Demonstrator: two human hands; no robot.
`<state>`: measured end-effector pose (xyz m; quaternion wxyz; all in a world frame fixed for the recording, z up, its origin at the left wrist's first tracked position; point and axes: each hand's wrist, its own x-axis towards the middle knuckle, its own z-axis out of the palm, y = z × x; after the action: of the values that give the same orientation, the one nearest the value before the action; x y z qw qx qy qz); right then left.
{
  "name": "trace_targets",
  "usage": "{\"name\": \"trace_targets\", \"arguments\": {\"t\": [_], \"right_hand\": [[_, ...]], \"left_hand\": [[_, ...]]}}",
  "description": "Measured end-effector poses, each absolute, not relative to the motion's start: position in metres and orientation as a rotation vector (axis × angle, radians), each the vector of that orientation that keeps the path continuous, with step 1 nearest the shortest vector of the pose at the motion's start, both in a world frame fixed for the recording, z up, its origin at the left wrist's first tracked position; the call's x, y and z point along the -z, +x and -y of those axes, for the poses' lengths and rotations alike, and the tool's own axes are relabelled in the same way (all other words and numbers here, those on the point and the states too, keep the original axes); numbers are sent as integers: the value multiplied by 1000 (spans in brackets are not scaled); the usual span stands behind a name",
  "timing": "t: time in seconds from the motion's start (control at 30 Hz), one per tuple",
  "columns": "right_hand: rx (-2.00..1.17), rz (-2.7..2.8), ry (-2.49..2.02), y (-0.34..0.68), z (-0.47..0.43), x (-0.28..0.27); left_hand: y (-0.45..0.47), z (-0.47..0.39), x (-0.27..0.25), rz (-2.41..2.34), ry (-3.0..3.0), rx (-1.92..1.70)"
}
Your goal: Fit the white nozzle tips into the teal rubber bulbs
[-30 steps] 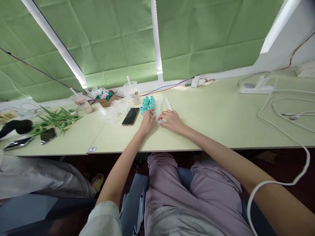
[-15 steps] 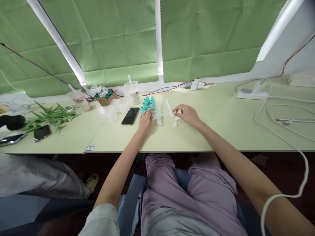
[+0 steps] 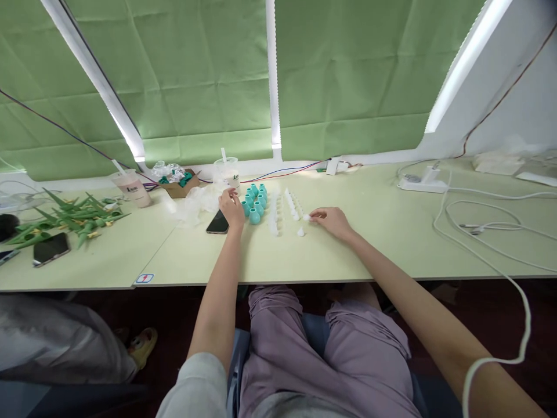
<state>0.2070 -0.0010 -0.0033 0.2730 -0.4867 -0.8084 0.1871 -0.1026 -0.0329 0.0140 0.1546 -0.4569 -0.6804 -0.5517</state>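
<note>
Left hand point(image 3: 232, 209): raised just left of the turquoise pots point(image 3: 255, 216), over the far end of a black phone point(image 3: 217, 223); fingers loosely bent, partly apart. Whether anything sits between them, I cannot tell.

Right hand point(image 3: 333, 222): thumb and fingers drawn narrow, tips at a small white piece point(image 3: 306, 217) by the near end of the right-hand white row point(image 3: 290, 203). Contact seems likely; a firm pinch I cannot confirm. Fingertips would suit so small a part, I judge, since a whole hand might knock its neighbours.

Turquoise pots: upright in a close cluster, mouths upward; the grouping probably saves room and keeps each one reachable. The left-hand white row point(image 3: 274, 213) lies beside them, a gap separating it from the other row, likely so that one can be touched without disturbing the other. One loose white piece point(image 3: 301, 231) lies apart, nearer me.

Phone flat, beside crumpled clear plastic point(image 3: 196, 206); lidded cup point(image 3: 227, 173) stands behind, near the table's back edge, presumably clear of my forearms
</note>
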Motion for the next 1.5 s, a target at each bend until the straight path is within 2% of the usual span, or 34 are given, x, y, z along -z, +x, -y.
{"name": "trace_targets", "arguments": {"t": [0.27, 0.47, 0.73, 1.3, 1.5], "right_hand": [[33, 2595, -1200, 187, 8, -24], [6, 2659, -1203, 174, 14, -33], [30, 2700, -1017, 168, 8, -31], [-352, 2611, -974, 176, -4, -29], [-774, 1682, -885, 196, -38, -9]], "left_hand": [[-100, 35, -7, 1902, -1401, 1383], [-97, 37, -5, 1954, -1439, 1239], [-98, 38, -7, 2063, -1312, 1285], [-104, 37, -6, 2164, -1203, 1345], [-109, 39, -5, 2196, -1129, 1334]]}}
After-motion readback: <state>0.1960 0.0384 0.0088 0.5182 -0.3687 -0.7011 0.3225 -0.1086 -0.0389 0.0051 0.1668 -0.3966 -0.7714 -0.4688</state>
